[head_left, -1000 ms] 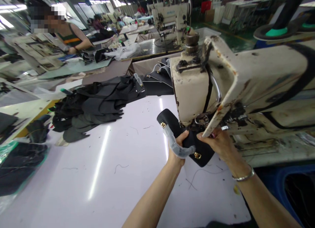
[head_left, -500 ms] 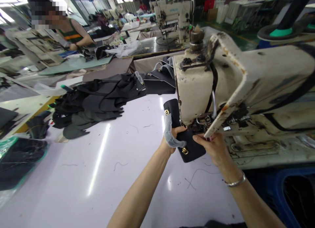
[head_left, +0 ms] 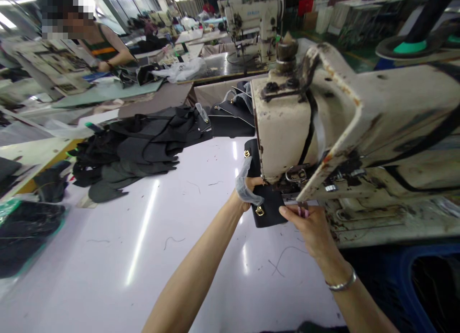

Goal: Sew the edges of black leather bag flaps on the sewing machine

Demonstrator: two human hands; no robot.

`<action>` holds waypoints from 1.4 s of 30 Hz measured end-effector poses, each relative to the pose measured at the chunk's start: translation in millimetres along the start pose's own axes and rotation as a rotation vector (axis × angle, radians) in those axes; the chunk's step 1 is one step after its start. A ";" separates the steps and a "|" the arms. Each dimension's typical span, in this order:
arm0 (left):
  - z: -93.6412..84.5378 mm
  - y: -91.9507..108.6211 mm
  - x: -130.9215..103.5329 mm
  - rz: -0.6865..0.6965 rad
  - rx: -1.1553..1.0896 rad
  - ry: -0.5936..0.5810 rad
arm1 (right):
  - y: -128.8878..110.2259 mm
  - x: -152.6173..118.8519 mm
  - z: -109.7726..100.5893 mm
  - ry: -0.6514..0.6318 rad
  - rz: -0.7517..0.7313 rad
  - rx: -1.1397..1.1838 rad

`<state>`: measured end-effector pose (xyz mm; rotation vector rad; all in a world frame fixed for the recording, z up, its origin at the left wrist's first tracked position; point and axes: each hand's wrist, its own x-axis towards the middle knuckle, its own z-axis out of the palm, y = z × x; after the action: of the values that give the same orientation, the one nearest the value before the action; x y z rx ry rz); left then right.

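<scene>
A black panel point(head_left: 269, 209) with gold fittings and a plastic-wrapped handle point(head_left: 243, 182) lies partly under the head of a rusty cream sewing machine point(head_left: 283, 132). My left hand point(head_left: 246, 194) is closed on the panel's left side, beside the handle, its fingertips partly hidden by the machine head. My right hand point(head_left: 311, 227) pinches the panel's right edge with thumb and fingers; a small pink-handled tool point(head_left: 303, 209) shows in that hand. The needle area is mostly hidden.
Dark cut pieces point(head_left: 143, 146) are heaped on the white table point(head_left: 187, 275) at the left. More black panels point(head_left: 232, 124) lie behind the machine head. A plastic-covered dark bundle point(head_left: 32, 237) is at far left, a blue crate point(head_left: 398, 285) at lower right. A person point(head_left: 108, 50) sits beyond.
The black panel has turned and shifted under the machine head, its near end moving left. My left hand has moved slightly left, and my right hand has followed the panel's edge.
</scene>
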<state>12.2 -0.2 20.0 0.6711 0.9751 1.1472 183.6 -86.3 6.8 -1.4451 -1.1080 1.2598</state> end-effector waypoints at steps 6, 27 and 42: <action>-1.6 2.2 11.1 -0.084 -0.061 0.023 | -2.0 7.4 9.6 0.053 -0.013 0.039; -11.7 5.3 42.5 -0.131 -0.201 -0.026 | -1.0 -15.3 67.9 0.352 0.205 0.419; -21.1 12.7 55.2 -0.307 -0.074 -0.031 | -5.6 -1.0 88.5 0.451 0.141 0.461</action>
<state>-6.6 55.4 5.7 0.4599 0.9665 0.8950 95.1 -80.3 5.1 -1.3674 -0.3886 1.1144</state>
